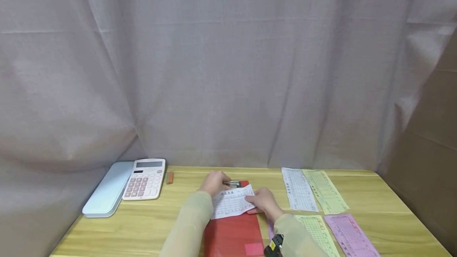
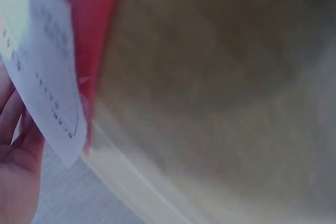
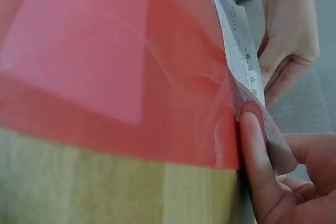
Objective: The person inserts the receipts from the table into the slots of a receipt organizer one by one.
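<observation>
A red clip folder (image 1: 232, 235) lies on the table in front of me, its metal clip (image 1: 233, 184) at the far end. My left hand (image 1: 213, 183) has its fingers curled at the left end of the clip; the exact hold is partly hidden. A white printed form (image 1: 230, 203) lies slanted across the folder's upper part, just below the clip. My right hand (image 1: 264, 201) pinches the form's right edge, thumb on top. In the right wrist view the form (image 3: 247, 61) shows beside the translucent red plastic (image 3: 184, 77), with the right hand's fingers at its corner.
To the left are a light blue case (image 1: 108, 189), a calculator (image 1: 145, 179) and a small orange-brown block (image 1: 169, 177). On the right lie white (image 1: 299, 189), yellow (image 1: 326, 191) and purple forms (image 1: 351, 235), with another yellow one (image 1: 315, 231) partly behind my sleeve. A grey curtain (image 1: 228, 70) hangs behind.
</observation>
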A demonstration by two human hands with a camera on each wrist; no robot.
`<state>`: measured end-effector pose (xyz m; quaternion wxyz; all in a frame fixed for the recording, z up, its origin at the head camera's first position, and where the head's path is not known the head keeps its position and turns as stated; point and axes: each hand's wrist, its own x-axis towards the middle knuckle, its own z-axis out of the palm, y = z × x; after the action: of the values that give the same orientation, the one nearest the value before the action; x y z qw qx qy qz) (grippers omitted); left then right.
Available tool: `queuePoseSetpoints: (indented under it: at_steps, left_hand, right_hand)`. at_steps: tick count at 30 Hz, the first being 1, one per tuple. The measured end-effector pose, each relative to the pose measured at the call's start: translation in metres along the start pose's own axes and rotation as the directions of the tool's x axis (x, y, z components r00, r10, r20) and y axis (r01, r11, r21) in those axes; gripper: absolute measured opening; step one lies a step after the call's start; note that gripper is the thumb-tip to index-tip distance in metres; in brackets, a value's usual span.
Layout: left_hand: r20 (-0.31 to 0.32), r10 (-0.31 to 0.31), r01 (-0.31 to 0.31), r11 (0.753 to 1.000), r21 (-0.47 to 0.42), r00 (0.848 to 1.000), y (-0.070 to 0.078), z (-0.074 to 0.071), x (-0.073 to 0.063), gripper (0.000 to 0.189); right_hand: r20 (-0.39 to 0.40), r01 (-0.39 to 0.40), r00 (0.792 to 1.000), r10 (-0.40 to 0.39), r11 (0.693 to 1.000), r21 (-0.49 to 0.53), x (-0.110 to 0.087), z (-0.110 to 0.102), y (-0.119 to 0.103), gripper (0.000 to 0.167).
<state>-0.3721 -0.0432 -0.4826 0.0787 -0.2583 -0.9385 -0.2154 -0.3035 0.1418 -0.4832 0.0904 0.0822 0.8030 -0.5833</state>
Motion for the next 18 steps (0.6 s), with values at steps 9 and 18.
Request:
queuePoseSetpoints:
  at_steps: [9,18]
  left_hand:
    - [0.012,0.049,-0.051,0.984,0.17,0.999,0.002,0.007,0.002,0.002]
    - [0.033,0.025,-0.031,0.982,0.189,0.999,0.009,0.004,0.003,0.013]
  right_hand:
    - [0.001,-0.01,1.0,0.01,0.999,-0.039,0.001,-0.001,0.001,0.02]
    - [-0.015,-0.026,1.0,0.026,0.999,-0.042,0.002,-0.001,-0.003,0.015]
